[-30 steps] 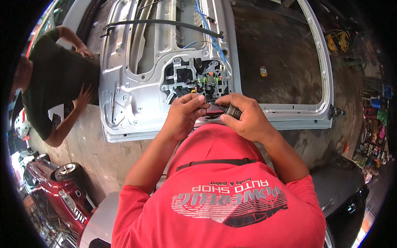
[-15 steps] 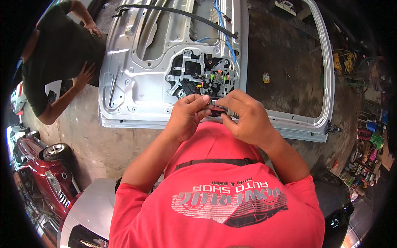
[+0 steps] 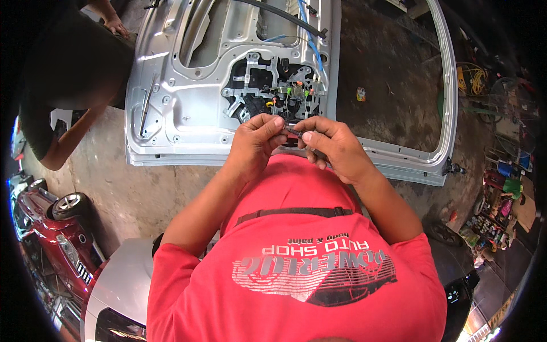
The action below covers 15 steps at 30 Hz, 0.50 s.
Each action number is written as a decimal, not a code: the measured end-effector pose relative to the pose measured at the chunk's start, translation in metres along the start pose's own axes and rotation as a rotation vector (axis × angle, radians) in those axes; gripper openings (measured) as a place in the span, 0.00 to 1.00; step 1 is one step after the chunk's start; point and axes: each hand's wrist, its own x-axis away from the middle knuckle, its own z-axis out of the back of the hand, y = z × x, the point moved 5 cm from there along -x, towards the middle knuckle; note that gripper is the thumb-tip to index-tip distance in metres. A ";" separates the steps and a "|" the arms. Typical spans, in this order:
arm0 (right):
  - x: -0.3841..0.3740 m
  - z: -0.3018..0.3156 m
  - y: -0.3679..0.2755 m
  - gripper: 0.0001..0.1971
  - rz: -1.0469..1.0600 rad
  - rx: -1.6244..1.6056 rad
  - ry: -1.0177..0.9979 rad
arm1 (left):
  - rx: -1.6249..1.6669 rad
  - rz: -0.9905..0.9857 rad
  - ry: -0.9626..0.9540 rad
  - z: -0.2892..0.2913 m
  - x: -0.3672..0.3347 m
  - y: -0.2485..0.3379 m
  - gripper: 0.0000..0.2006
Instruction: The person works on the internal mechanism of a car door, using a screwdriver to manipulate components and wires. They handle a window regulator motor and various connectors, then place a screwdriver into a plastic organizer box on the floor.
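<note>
Close together in front of my red shirt, both my hands work on one small item above the near edge of a silver car door (image 3: pixel 199 128). My left hand (image 3: pixel 253 139) is closed, thumb and index finger pinching one end. The fingers of my right hand (image 3: pixel 336 145) are curled, thumb pressed on the other end. Between the fingertips shows a slim dark piece (image 3: pixel 294 132), too small and covered to name. Just beyond lies the door's inner mechanism (image 3: pixel 249 82), with metal brackets and small green, orange and yellow clips.
Blue wiring (image 3: pixel 312 43) and a black strip (image 3: pixel 285 18) lie across the door. The window frame (image 3: pixel 450 85) reaches right, a small packet (image 3: pixel 360 94) on the floor inside it. A co-worker in dark clothing (image 3: pixel 68 62) stands at left. A red car (image 3: pixel 60 228) is lower left; clutter (image 3: pixel 501 211) lies right.
My right hand has shifted its grip, its thumb now lying along the dark piece and its fingers curled underneath. My left hand keeps its pinch. The door sits slightly higher and further left in view.
</note>
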 end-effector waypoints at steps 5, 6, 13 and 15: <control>0.000 -0.005 0.003 0.14 0.020 -0.108 0.019 | -0.003 -0.052 -0.030 0.003 -0.003 0.002 0.06; -0.002 -0.005 0.003 0.14 0.031 -0.087 0.019 | -0.012 -0.055 -0.028 0.003 -0.003 0.004 0.06; 0.007 -0.003 -0.011 0.14 0.407 0.509 0.152 | -0.111 -0.019 -0.002 -0.005 -0.003 0.006 0.09; 0.000 -0.004 -0.004 0.16 0.316 0.497 0.118 | -0.100 -0.021 0.011 0.001 -0.001 0.006 0.11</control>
